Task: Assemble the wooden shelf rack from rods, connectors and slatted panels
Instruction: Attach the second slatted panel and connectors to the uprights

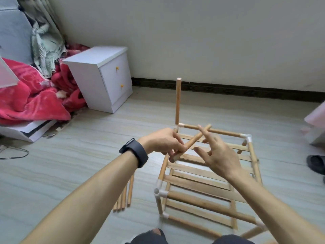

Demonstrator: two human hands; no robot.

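1. Nightstand: white, against the wall, both drawers closed, so their contents are hidden.
2. Rack: this open frame stands on the floor and holds a slatted panel between its rails. A white connector joins the near left corner, and an upright rod rises from the far left corner.
3. Left hand, wearing a black wristband, curls round the lower end of a rod slanted above the rack.
4. Right hand: fingers spread, gripping nothing; whether a fingertip touches the rod is unclear.
5. Loose rods lie on the pale floor left of the rack.
6. Red blanket is heaped at the left, and a dark slipper lies at the right edge.
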